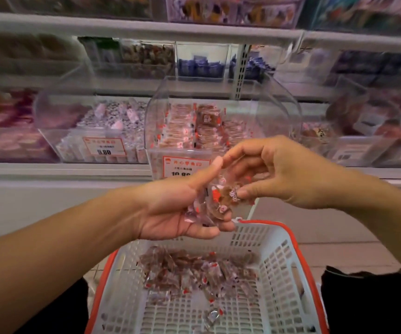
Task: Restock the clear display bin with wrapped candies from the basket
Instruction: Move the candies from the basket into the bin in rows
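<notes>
Candies [215, 201], wrapped, clear film with red marks: a handful cupped in the left hand [180, 210], fingers curled beneath, thumb raised. Right hand [283, 172] pinches one piece at the handful's top between thumb and fingertips. Both hands sit above the basket's [276, 256] far rim, just before the clear display bin [218, 112], its top open. More candies lie loose in the basket.
</notes>
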Available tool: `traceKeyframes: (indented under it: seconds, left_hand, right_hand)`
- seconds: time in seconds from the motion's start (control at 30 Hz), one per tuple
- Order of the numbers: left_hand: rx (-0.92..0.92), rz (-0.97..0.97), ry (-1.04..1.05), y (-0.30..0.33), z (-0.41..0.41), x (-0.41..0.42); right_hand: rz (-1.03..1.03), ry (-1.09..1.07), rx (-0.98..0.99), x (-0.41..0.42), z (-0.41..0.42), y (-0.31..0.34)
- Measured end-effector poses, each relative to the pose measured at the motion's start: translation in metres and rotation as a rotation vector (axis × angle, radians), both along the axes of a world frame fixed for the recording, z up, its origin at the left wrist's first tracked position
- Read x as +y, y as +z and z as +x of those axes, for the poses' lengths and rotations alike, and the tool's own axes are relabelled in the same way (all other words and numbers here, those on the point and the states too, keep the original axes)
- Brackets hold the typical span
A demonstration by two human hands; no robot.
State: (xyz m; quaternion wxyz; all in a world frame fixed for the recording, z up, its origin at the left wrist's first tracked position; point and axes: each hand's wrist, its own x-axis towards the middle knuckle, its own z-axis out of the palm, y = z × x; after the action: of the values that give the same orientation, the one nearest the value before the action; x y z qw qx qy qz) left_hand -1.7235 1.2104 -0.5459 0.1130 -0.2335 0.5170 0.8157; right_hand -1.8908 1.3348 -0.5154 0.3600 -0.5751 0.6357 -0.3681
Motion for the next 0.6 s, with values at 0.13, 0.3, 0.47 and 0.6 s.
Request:
traceKeyframes:
  seconds: [0.13, 0.3, 0.47, 0.6]
  left_hand:
    - [0.093, -0.035, -0.109, 0.012, 0.004, -0.013]
    - [0.081, -0.252, -0.089, 0.011, 0.001, -0.015]
    - [0.132, -0.117, -0.116, 0.012, 0.000, -0.019]
    - [0.094, -0.326, -0.097, 0.010, -0.003, -0.012]
  right_hand:
    - [-0.090, -0.031, 0.073, -0.003, -0.002, 0.006]
    - [-0.343, -0.150, 0.074, -0.005, 0.009, -0.003]
    - [-0.407, -0.189, 0.120, -0.006, 0.011, -0.007]
    - [-0.348, -0.165, 0.243, -0.005, 0.013, -0.010]
